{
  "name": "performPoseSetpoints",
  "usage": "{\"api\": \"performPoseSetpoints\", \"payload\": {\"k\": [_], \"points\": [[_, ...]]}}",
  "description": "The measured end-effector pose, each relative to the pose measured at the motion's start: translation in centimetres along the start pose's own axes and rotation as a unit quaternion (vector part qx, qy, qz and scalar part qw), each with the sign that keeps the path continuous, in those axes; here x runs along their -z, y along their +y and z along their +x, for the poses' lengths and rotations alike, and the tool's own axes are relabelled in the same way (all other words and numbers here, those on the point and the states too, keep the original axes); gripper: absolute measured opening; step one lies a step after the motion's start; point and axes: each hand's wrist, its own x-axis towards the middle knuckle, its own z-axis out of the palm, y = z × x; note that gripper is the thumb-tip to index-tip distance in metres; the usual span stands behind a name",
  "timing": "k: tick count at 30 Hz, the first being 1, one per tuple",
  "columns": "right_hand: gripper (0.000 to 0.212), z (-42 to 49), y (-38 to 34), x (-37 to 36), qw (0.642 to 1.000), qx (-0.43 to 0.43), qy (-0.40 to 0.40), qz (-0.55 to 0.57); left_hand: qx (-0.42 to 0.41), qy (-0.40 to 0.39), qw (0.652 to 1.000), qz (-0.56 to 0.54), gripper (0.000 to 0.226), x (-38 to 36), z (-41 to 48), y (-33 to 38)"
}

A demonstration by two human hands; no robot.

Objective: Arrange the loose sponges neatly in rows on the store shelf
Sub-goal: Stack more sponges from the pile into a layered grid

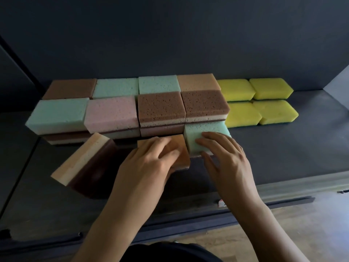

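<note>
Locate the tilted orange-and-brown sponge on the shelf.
In the head view the tilted sponge sits front-left on the shelf, just left of the left hand, before the stacked sponges.

Four yellow sponges (235,90); two hands (149,167)

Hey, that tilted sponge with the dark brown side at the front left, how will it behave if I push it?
The tilted sponge is probably light and squashy, judging by its foam layers. Its flat, blocky faces suggest it would slide or flop over, not roll.
</note>
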Motion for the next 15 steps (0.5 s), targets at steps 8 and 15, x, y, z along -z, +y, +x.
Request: {"api": "performPoseSetpoints", "payload": {"k": [8,15], "points": [[0.033,0.0,0.2,0.0,1.0,0.002,0.004,0.006,0.042,-0.008,0.999,-0.02,0.055,-0.6,1.6,0.5],[0.03,0.2,0.3,0.2,1.0,0.004,-0.006,0.015,0.072,-0.01,0.996,-0.059,0.06,-0.6,2.0,0.6]]}}
